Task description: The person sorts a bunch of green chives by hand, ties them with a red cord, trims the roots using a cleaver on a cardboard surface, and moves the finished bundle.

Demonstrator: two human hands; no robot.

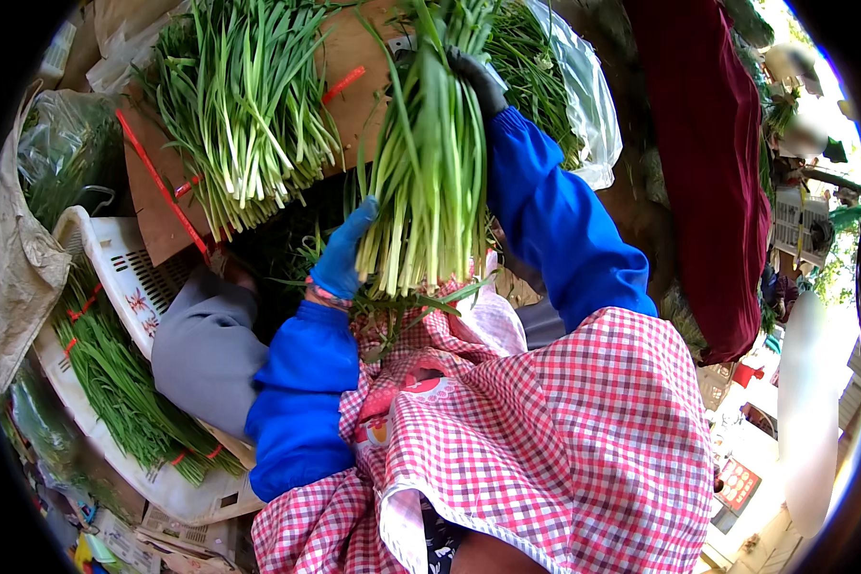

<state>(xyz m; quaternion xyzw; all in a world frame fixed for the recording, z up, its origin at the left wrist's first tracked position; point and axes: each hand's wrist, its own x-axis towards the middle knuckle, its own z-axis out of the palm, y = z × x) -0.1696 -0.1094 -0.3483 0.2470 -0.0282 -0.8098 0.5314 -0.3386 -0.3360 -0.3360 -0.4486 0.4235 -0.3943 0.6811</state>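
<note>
A thick bunch of garlic chives (426, 191) hangs in front of me, leaves up and pale cut ends pointing down toward my lap. My right hand (478, 81), in a dark glove, is closed round its leafy upper part. Lower down, my left hand (346, 253) in a blue glove grips the left side of the stems, its fingers partly hidden behind them. Loose leaves (392, 311) dangle beneath the bunch over my checked apron (545, 402). To the left, a large pile of garlic chives (244, 105) lies on a brown board (354, 105).
A white plastic crate (115, 273) at the left stands near tied green bundles (134, 383). Red straps (167, 191) cross the board's left side. More greens (536, 81) lie in clear plastic (593, 105) beyond my right arm. Dark red cloth (703, 172) hangs at the right.
</note>
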